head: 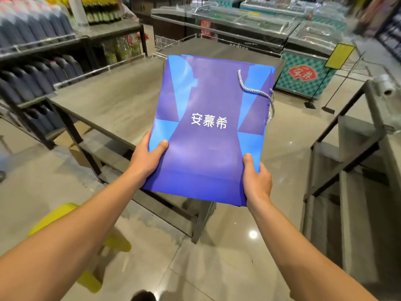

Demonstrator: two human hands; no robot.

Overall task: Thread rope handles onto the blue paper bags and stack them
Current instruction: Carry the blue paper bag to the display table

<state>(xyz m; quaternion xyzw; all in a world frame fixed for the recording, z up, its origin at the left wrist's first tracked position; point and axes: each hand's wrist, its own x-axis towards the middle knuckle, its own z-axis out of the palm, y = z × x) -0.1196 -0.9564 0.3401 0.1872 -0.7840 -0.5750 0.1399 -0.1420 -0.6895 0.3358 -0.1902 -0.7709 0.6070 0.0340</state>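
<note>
A flat blue paper bag (208, 131) with white characters on its face is held up in front of me, above the grey display table (112, 101). My left hand (147, 158) grips its lower left edge, thumb on the front. My right hand (256, 177) grips the lower right edge the same way. A silvery rope handle (255, 90) loops across the bag's upper right part and hangs over its right edge. The bag's back is hidden.
Shelves of dark bottles (36, 74) line the left. Chest freezers (249, 25) stand at the back. A grey stepped rack (355, 153) is on the right, with a tape roll (387, 88) on top. A yellow stool (65, 216) sits low by my left arm.
</note>
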